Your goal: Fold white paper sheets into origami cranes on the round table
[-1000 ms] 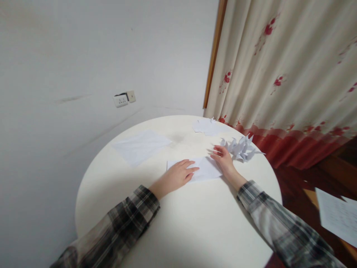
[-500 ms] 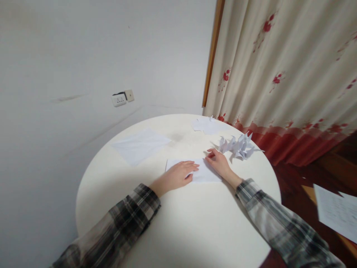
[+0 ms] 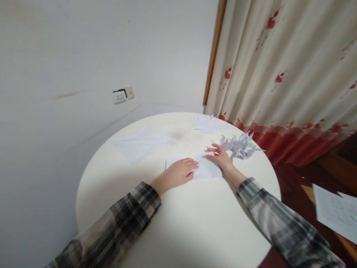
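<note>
A folded sheet of white paper (image 3: 208,172) lies on the round white table (image 3: 195,216) in front of me. My left hand (image 3: 182,170) rests palm down across its left half, fingers stretched out. At the sheet's far right corner is my right hand (image 3: 220,158), thumb on or close to the edge and the other fingers spread apart past it. Just beyond that hand sits a cluster of folded white paper pieces with pointed tips (image 3: 242,145), possibly paper cranes.
A creased, diamond-lying paper sheet (image 3: 141,143) is at the table's left. More white paper (image 3: 206,124) lies at the far edge. Behind are a wall with a socket (image 3: 119,97) and a floral curtain (image 3: 256,74). Written sheets (image 3: 334,208) lie lower right, off the table.
My right hand has shifted slightly away from me, its fingers spreading more, and the paper's far right edge appears a little raised. My left hand stays in place on the paper.
</note>
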`<state>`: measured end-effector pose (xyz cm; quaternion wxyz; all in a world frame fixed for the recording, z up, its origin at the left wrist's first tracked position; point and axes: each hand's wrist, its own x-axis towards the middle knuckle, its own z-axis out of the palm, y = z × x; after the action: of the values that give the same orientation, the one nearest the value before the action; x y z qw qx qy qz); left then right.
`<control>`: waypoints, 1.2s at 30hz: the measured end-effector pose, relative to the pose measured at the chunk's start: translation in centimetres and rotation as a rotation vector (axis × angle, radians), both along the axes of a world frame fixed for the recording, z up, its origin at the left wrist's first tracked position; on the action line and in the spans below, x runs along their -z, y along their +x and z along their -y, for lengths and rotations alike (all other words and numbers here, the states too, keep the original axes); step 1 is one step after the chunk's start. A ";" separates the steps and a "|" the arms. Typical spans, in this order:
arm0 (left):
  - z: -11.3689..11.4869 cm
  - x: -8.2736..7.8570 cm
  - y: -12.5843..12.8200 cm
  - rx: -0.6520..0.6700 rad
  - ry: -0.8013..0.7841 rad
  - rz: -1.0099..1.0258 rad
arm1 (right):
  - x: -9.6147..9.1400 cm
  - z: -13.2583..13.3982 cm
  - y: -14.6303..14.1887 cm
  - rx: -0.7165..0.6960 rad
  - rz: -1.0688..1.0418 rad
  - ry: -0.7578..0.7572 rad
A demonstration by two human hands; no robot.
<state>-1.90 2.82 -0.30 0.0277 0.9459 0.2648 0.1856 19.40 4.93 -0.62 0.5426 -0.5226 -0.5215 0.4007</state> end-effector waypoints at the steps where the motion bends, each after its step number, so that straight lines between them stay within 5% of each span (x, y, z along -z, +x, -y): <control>1: 0.0 0.0 0.0 -0.004 0.007 -0.009 | 0.0 0.0 -0.1 -0.036 -0.025 -0.025; 6: 0.1 -0.1 0.1 -0.029 0.019 -0.037 | 0.5 -0.2 -0.2 -0.142 0.043 -0.080; 12: 0.2 -0.3 0.1 -0.030 0.007 -0.033 | -0.4 1.1 -0.4 -0.098 0.525 0.216; 19: -0.4 0.6 -0.1 -0.012 -0.037 -0.010 | -0.6 3.6 -1.4 -0.356 0.455 0.320; 28: 0.1 0.6 -0.4 -0.135 -0.129 0.194 | -0.4 5.1 -0.7 -0.507 0.733 0.449; 36: 0.0 0.7 -0.5 -0.137 -0.022 0.023 | -0.7 6.5 -0.4 -0.584 0.833 0.547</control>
<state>-2.40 2.85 -1.04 0.0284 0.9229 0.3306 0.1951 19.03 -1.58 0.10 0.2736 -0.3115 -0.8984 0.1450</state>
